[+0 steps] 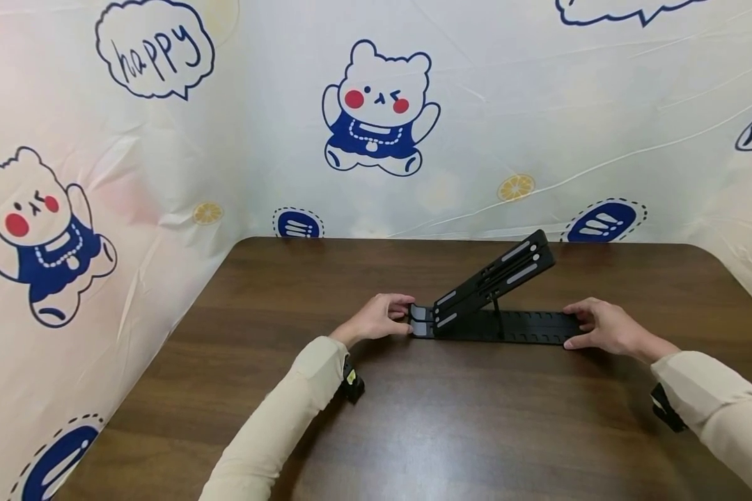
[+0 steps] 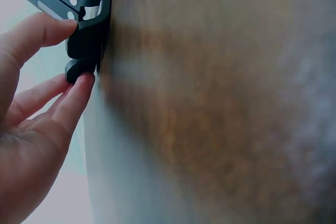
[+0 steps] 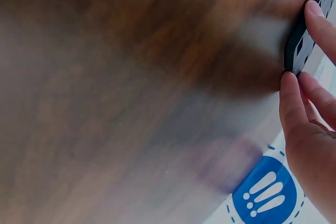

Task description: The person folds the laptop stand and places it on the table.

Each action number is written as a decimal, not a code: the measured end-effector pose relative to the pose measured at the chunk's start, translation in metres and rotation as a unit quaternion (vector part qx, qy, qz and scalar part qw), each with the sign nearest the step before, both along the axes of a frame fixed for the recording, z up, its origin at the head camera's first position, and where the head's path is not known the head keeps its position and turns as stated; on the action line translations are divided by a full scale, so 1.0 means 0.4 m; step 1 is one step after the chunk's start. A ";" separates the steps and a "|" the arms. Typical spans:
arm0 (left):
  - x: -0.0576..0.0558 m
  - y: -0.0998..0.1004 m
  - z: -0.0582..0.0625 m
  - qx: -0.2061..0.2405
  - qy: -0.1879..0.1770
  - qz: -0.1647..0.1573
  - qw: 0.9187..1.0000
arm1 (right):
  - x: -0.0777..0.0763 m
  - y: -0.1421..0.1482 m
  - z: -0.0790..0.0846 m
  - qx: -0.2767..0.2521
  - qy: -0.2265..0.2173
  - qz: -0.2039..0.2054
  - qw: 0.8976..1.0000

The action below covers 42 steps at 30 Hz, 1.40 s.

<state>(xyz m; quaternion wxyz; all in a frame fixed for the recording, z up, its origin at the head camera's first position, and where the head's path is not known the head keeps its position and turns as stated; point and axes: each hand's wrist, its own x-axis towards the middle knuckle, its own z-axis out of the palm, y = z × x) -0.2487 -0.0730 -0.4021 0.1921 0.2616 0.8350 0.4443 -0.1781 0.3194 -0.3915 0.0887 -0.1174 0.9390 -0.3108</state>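
A black folding laptop stand (image 1: 526, 327) sits on the table, its slotted base lying flat. The upper arm (image 1: 495, 278) of the stand slants up to the right, with a thin strut under it and grey pads along its top. At the left end, by the grey-padded hooks, my left hand (image 1: 378, 319) grips the stand between thumb and fingers. In the left wrist view the thumb presses one hook (image 2: 86, 40) and the fingertips meet the other. My right hand (image 1: 611, 328) holds the base's right end, thumb on the near edge and fingers on the far corner.
The brown wooden table (image 1: 445, 417) ends just behind the stand. A pale curtain (image 1: 464, 104) with printed cartoon bears hangs along its back and sides. Dark wrist cameras (image 1: 353, 381) are strapped at both sleeves.
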 end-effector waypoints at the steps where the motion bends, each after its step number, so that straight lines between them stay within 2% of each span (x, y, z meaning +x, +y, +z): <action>1: -0.004 -0.002 -0.001 0.003 -0.007 0.001 1.000 | 0.003 -0.002 0.000 0.000 -0.001 -0.002 1.000; 7: -0.023 -0.009 0.002 0.017 -0.024 -0.017 0.999 | 0.019 -0.008 0.000 -0.004 -0.011 -0.010 1.000; 13: -0.016 -0.005 0.047 0.028 -0.041 -0.026 0.998 | 0.041 -0.017 -0.003 -0.008 -0.002 -0.010 1.000; 15: -0.018 -0.002 0.052 0.034 -0.047 -0.025 0.998 | 0.051 -0.020 -0.003 -0.007 0.002 -0.013 1.000; 22: -0.060 0.004 -0.006 0.050 -0.037 0.009 0.998 | 0.089 -0.034 -0.007 -0.015 0.004 -0.018 1.000; 25: -0.070 0.009 -0.016 0.064 -0.028 0.026 0.997 | 0.102 -0.040 -0.011 -0.018 0.009 -0.022 1.000; 32: -0.082 0.022 -0.021 0.062 -0.010 0.070 0.996 | 0.127 -0.057 -0.016 -0.010 0.022 -0.029 0.999; 42: -0.106 0.046 -0.028 0.052 0.005 0.099 0.994 | 0.168 -0.095 -0.018 -0.015 0.046 -0.042 0.998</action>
